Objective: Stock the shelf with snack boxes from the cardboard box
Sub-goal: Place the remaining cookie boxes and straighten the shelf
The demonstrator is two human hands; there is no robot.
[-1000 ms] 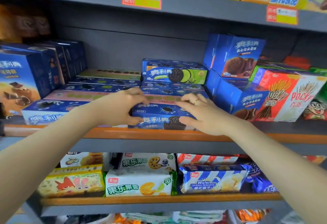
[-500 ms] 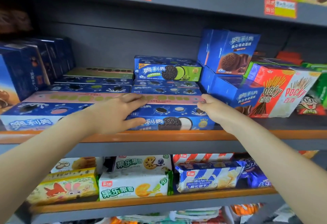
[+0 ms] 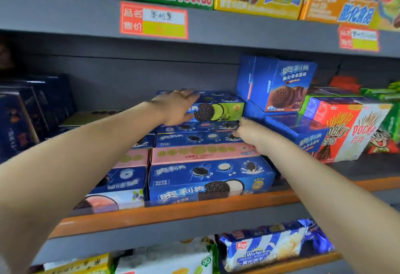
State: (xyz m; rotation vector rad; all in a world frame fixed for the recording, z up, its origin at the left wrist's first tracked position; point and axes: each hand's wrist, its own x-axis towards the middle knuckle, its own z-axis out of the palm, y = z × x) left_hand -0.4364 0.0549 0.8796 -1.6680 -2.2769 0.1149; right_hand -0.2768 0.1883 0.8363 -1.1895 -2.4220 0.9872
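While flat, left hand touches glossy box.

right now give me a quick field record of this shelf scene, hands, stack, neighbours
left hand: fingers spread over the left end of the green-cream cookie box topping the stack
right hand: fingers curled at the right end of the blue boxes just below
stack: flat cookie boxes, a pink box between blue ones, bottom blue box at the orange shelf edge
right neighbours: upright blue cake box, Pocky boxes
cardboard box: not in view
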